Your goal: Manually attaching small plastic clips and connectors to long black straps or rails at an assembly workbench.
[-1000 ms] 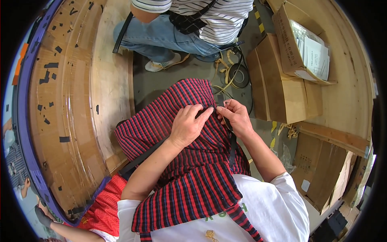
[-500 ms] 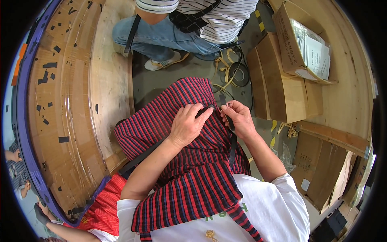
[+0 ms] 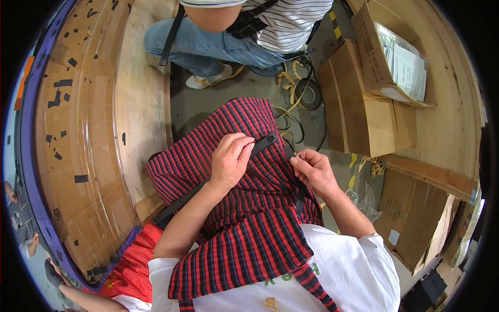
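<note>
Hands working a red-and-navy striped garment draped over the person's lap and chest. Left hand is curling closed over a black strap lying across the cloth, fingers pressing it down near its rounded end. Right hand is pinching a fold of the fabric's edge between thumb and fingertips, just beside the strap. Beyond the cloth, a second person in jeans and a striped shirt is crouching on the floor; cardboard boxes are standing to the right.
</note>
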The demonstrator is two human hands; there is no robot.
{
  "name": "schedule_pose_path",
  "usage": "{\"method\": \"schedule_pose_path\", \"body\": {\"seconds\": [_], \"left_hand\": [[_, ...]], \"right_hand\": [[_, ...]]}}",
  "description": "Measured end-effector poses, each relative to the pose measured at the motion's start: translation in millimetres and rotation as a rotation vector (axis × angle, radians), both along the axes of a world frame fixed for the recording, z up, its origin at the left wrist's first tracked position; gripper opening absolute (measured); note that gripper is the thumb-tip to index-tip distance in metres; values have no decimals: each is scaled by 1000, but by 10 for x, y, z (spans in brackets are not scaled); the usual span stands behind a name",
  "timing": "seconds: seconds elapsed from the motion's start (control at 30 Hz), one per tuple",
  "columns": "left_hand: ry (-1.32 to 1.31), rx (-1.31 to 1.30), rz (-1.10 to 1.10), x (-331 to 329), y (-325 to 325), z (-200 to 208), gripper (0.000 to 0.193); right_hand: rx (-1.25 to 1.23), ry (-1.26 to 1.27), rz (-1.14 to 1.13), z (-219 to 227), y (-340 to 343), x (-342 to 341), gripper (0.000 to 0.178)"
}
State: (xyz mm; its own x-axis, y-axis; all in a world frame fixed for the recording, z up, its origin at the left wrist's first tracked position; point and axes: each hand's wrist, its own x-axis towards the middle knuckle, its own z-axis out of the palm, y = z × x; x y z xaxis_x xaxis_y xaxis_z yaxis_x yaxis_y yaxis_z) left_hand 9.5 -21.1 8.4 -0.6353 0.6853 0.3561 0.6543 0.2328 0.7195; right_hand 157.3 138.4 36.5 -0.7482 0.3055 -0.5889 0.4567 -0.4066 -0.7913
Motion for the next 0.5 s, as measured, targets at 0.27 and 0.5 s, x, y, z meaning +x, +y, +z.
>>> {"method": "schedule_pose_path", "body": {"seconds": [0.27, 0.5], "left_hand": [[-88, -8, -28, 32, 69, 98, 10], [-561, -33, 15, -1, 97, 226, 13]], "right_hand": [[-7, 17, -30, -14, -72, -66, 17], [103, 67, 12, 5, -125, -165, 18]]}}
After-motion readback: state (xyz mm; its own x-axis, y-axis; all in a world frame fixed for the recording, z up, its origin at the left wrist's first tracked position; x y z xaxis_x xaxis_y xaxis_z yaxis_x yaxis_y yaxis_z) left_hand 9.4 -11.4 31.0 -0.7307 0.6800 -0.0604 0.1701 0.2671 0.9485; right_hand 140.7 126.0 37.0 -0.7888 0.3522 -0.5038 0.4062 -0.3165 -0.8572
